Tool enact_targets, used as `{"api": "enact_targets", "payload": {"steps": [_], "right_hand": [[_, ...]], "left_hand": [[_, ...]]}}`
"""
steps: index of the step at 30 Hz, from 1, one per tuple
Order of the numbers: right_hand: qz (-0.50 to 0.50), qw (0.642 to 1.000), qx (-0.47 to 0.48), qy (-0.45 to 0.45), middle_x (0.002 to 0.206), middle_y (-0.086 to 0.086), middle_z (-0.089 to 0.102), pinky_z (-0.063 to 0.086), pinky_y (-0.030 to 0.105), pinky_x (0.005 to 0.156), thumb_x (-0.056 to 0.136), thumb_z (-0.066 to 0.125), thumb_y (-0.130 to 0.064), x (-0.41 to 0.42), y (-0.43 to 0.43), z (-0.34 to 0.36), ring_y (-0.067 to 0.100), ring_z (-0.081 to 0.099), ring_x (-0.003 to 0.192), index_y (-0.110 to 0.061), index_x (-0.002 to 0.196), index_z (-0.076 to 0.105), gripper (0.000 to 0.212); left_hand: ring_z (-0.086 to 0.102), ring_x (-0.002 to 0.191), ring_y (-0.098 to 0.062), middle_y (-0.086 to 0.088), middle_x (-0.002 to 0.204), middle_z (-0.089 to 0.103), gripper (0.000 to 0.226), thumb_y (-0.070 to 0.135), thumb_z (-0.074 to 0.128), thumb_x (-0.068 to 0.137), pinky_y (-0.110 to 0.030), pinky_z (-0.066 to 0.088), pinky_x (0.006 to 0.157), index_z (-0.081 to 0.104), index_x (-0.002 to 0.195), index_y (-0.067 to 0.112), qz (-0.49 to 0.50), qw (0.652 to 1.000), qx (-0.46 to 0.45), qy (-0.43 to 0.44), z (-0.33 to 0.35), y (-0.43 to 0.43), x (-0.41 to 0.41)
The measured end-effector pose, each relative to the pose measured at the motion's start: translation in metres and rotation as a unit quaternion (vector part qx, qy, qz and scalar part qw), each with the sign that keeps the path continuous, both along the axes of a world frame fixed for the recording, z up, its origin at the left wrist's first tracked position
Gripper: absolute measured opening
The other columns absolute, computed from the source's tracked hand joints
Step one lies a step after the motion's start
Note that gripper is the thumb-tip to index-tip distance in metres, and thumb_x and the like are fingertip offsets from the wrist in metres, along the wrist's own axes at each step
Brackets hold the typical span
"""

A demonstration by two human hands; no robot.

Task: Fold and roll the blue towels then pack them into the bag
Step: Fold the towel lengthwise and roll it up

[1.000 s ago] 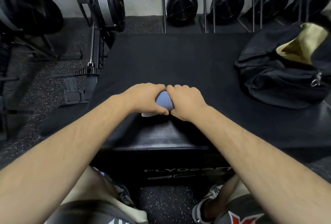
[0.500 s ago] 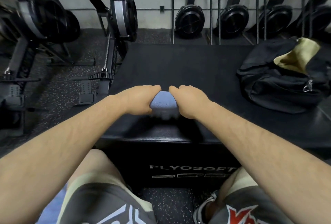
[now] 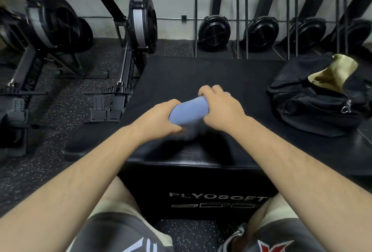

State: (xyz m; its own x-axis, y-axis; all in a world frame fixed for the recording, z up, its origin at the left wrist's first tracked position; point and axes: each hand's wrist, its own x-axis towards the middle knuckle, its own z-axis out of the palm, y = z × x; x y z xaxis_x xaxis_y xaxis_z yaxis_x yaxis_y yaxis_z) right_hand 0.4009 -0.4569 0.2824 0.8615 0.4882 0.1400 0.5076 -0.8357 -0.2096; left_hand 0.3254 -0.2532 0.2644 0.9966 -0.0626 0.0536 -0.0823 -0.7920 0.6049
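Observation:
A rolled blue towel (image 3: pixel 188 111) is held just above the black padded box (image 3: pixel 201 74), tilted with its right end higher. My left hand (image 3: pixel 161 119) grips the roll's lower left end. My right hand (image 3: pixel 219 106) grips its upper right end, fingers curled over the top. The black duffel bag (image 3: pixel 314 102) lies on the right side of the box, its mouth open and showing a tan lining (image 3: pixel 330 72). The underside of the roll is blurred.
Rowing machines (image 3: pixel 138 24) stand on the speckled floor to the left of the box. More machines stand upright along the back wall (image 3: pixel 214 30). The box's front edge is near my knees (image 3: pixel 112 207).
Both hands have lifted the rolled towel off the box and moved it forward and slightly right. More of the roll shows between the hands, and it now tilts.

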Motion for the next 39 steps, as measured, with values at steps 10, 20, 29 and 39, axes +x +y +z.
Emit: {"api": "enact_targets", "payload": {"steps": [10, 20, 29, 39], "right_hand": [[-0.074, 0.88, 0.408, 0.232, 0.152, -0.001, 0.039, 0.044, 0.027, 0.093, 0.1, 0.052, -0.032, -0.038, 0.069, -0.033, 0.017, 0.055, 0.122, -0.023, 0.154, 0.028, 0.059], [-0.104, 0.772, 0.472, 0.412, 0.103, -0.011, 0.073, 0.056, 0.028, 0.076, 0.088, 0.06, -0.025, -0.008, 0.128, -0.064, 0.008, 0.071, 0.094, -0.028, 0.119, 0.062, 0.032], [-0.065, 0.761, 0.494, 0.415, 0.106, -0.004, 0.072, 0.06, 0.032, 0.077, 0.077, 0.064, -0.017, 0.093, 0.194, -0.074, 0.013, 0.072, 0.095, -0.025, 0.118, 0.059, 0.043], [-0.07, 0.952, 0.271, 0.121, 0.107, -0.008, 0.052, 0.038, 0.029, 0.09, 0.095, 0.054, -0.057, 0.199, 0.245, -0.147, 0.012, 0.042, 0.105, -0.02, 0.079, 0.06, 0.041]], "left_hand": [[0.069, 0.083, -0.015, 0.006, 0.099, 0.069, 0.041, 0.03, 0.078, 0.08, -0.037, 0.057, 0.069, 0.054, 0.112, 0.021, 0.216, 0.947, -0.226, -0.068, -0.031, -0.021, -0.001], [0.054, 0.065, -0.005, -0.026, 0.101, 0.057, 0.051, 0.033, 0.075, 0.075, -0.02, 0.043, 0.058, 0.056, 0.114, 0.006, 0.219, 0.935, -0.272, -0.069, -0.099, 0.026, 0.029], [0.066, 0.092, 0.003, 0.009, 0.118, 0.061, 0.063, 0.017, 0.079, 0.08, -0.015, 0.051, 0.075, 0.042, 0.131, 0.026, 0.253, 0.922, -0.279, -0.091, -0.096, 0.084, 0.112], [0.057, 0.104, -0.028, -0.007, 0.115, 0.056, 0.065, 0.056, 0.075, 0.074, -0.044, 0.052, 0.088, 0.053, 0.126, 0.024, 0.314, 0.94, -0.116, -0.06, -0.127, 0.145, 0.236]]}}
